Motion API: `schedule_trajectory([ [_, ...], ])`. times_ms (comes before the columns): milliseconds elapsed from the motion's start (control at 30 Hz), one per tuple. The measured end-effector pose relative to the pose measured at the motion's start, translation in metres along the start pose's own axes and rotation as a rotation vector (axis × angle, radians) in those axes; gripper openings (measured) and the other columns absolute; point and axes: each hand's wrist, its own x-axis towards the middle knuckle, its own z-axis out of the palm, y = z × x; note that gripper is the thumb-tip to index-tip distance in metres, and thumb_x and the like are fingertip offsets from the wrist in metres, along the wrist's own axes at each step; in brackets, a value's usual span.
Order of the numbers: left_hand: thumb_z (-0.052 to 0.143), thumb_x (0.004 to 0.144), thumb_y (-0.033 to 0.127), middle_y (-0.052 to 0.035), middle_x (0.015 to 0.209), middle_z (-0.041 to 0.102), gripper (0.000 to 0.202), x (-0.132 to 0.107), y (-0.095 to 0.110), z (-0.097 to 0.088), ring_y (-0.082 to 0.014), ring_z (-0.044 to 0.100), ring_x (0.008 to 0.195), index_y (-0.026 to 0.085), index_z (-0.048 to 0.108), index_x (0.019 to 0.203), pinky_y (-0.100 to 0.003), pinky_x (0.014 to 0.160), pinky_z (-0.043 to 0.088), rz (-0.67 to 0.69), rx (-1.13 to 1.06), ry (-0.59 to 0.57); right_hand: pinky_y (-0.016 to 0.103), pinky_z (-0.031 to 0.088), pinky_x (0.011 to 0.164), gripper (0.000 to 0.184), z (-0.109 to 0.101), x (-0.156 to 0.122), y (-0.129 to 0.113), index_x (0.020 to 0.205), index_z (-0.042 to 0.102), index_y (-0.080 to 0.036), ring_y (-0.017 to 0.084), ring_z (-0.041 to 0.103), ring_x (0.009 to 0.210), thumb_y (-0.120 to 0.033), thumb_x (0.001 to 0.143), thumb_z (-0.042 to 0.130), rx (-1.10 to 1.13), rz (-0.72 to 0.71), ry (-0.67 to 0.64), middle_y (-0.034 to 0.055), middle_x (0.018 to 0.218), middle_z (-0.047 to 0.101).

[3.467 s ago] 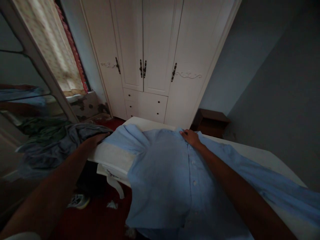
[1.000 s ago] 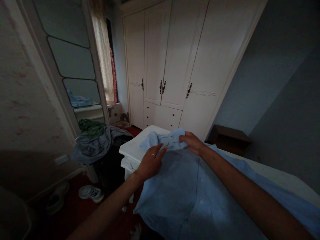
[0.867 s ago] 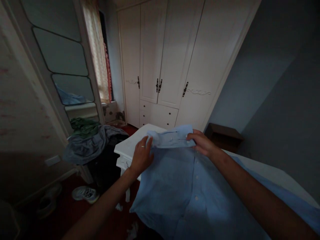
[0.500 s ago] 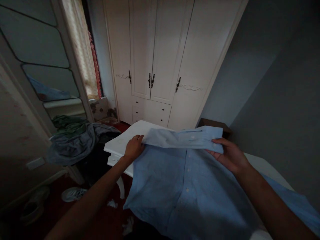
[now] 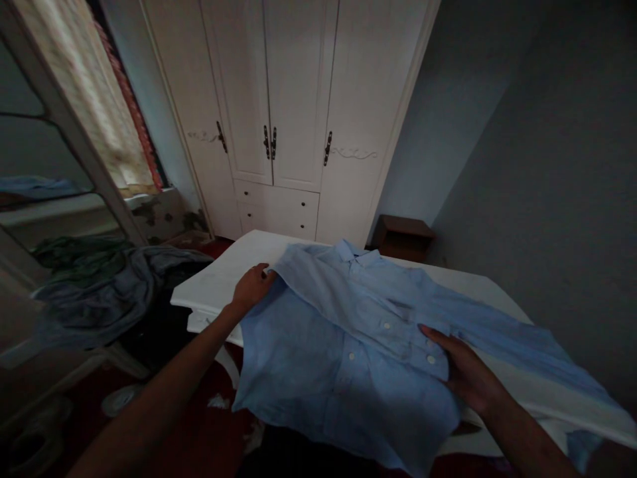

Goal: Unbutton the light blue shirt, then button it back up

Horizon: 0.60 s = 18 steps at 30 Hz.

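Note:
A light blue button-up shirt (image 5: 298,358) lies front up on a white table, its collar (image 5: 355,255) toward the far edge and its hem hanging over the near edge. One sleeve (image 5: 338,299) is folded slantwise across the chest. My right hand (image 5: 465,368) pinches that sleeve's buttoned cuff (image 5: 430,345) between thumb and fingers. At the folded sleeve's shoulder end, my left hand (image 5: 253,285) grips the cloth with its fingertips, partly hidden by the fabric. The other sleeve (image 5: 507,325) stretches out to the right over the table.
The white table (image 5: 204,285) has a carved edge. To the left, grey and green clothes (image 5: 114,279) are heaped beside a mirrored panel (image 5: 44,166). A white wardrobe (image 5: 293,99) stands behind, with a brown box-shaped stand (image 5: 403,232) at its right. A shoe (image 5: 119,398) is on the red floor.
My right hand has brought the cuff down and nearer, so the sleeve now lies slanted across the shirt instead of stretched level above it. The view has swung right, showing the collar and other sleeve.

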Motion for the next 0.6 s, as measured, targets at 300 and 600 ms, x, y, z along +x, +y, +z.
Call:
schedule_trajectory([
  [300,0.053,0.075,0.027,-0.0069,0.096,0.073,0.036,0.002,-0.006,0.001,-0.0250,0.067,0.089,0.021,0.072,0.105,-0.031,0.079,0.049,-0.101,-0.076,0.042,0.031,0.048,0.045,0.028,-0.033,-0.015,-0.008,0.070,0.060,-0.023,0.022,0.061,0.052,-0.043,0.062,0.079,-0.115,-0.137,0.020,0.0021,0.062,0.068],
  [600,0.051,0.074,0.023,-0.0049,0.109,0.072,0.037,0.005,-0.006,0.012,-0.0243,0.066,0.096,0.023,0.074,0.103,-0.034,0.088,0.051,-0.103,-0.216,0.077,0.033,0.058,0.061,0.047,-0.049,-0.025,0.052,0.094,0.066,-0.025,0.023,0.070,0.065,-0.043,0.054,0.083,-0.234,-0.065,-0.018,0.0034,0.076,0.072],
])
